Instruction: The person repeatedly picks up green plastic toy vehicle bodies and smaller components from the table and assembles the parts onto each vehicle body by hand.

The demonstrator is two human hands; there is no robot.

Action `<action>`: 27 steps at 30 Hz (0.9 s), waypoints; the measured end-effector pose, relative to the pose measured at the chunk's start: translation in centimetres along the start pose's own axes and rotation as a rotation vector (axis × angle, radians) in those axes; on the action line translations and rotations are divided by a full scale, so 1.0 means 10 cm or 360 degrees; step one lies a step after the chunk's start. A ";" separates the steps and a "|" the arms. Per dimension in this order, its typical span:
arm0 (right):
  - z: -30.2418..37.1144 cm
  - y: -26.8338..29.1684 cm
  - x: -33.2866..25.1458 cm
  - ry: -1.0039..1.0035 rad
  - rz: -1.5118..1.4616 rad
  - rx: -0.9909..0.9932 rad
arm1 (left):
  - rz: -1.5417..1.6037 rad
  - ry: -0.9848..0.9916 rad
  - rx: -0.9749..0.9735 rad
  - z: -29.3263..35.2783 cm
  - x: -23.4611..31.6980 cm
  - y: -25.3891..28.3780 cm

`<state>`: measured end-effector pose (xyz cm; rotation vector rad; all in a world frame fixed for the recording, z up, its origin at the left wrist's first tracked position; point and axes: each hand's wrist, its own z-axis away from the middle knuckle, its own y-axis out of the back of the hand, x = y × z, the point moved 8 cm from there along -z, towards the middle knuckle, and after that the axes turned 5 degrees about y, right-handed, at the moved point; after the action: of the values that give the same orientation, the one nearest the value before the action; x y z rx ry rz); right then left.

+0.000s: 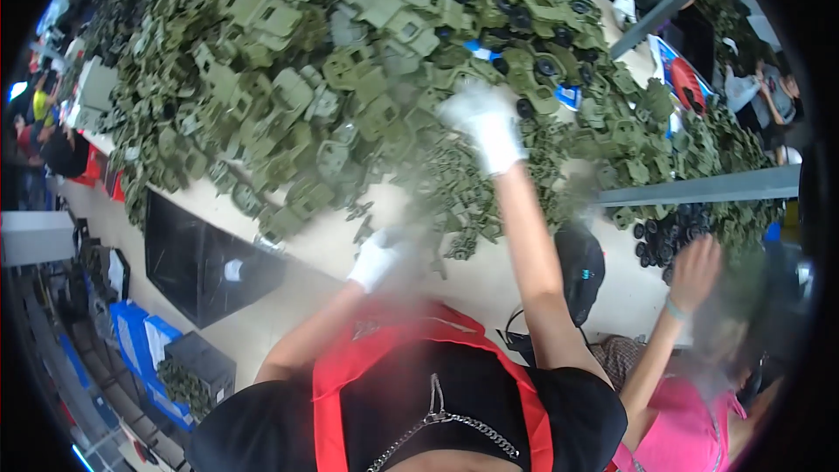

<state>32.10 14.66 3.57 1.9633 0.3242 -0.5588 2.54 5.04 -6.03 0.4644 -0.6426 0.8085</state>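
A large heap of olive-green plastic toy vehicle parts (288, 96) covers the far side of the table. My right hand (485, 127), in a white glove, reaches over the heap beside toy vehicles with black wheels (533, 65). Its fingers are smeared by motion, so any grip is hidden. Nearer to me, my left hand (377, 260), also gloved in white, is held low over the pale tabletop (332, 253) with its fingers curled in. What it holds, if anything, I cannot make out. Small green parts (468, 188) lie in a loose pile between the two hands.
A black tray-like bin (205, 258) sits at the table's left edge. To my right are a dark fan-like object (579, 271), a grey metal bar (699, 188) and black wheels (669, 236). A co-worker in pink (682, 424) sits close by on the right. Another gloved hand (624, 9) shows across the table.
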 end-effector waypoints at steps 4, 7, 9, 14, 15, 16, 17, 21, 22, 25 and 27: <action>-0.10 -0.77 -0.92 -0.0458 0.0000 -0.0489 | 0.0324 -0.0143 -0.0078 0.19 0.23 0.04; -0.08 -0.73 -0.69 -0.0584 -0.0458 -0.0416 | 0.0297 -0.0622 0.0268 0.13 0.32 0.52; 0.12 -0.66 -0.51 -0.0646 -0.1409 -0.0191 | 0.0389 -0.0634 0.0394 0.24 0.64 0.80; 0.96 -0.32 -1.12 -0.1040 -0.3351 -0.0379 | 0.0900 -0.0788 -0.0367 0.01 1.36 0.45; 1.23 -0.49 -1.10 -0.1383 -0.3468 -0.0454 | 0.0906 -0.0785 -0.0398 0.06 1.47 0.35; 1.34 -0.32 -1.15 -0.1290 -0.3066 -0.0498 | 0.0866 -0.0807 -0.0414 0.16 1.56 0.25; 1.42 -0.12 -1.19 -0.1211 -0.2673 -0.0518 | 0.0812 -0.0819 -0.0440 0.19 1.59 0.12; 1.53 0.24 -1.34 -0.0814 -0.1477 -0.0189 | 0.0773 -0.0754 -0.0263 0.13 0.96 -0.11; 1.60 0.20 -1.33 -0.0846 -0.1494 -0.0270 | 0.0872 -0.0712 -0.0254 0.34 0.95 -0.18; 1.92 -0.31 -1.01 -0.0648 -0.1323 -0.0384 | 0.0259 -0.0920 -0.0215 0.16 0.62 -0.04; 2.29 -0.50 -0.82 -0.1229 -0.2280 -0.0591 | 0.0563 -0.0459 -0.0750 0.39 0.76 0.04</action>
<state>17.32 -3.54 -4.49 0.7628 1.2077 -1.8903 4.86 6.77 2.03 0.0311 -1.1723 0.8942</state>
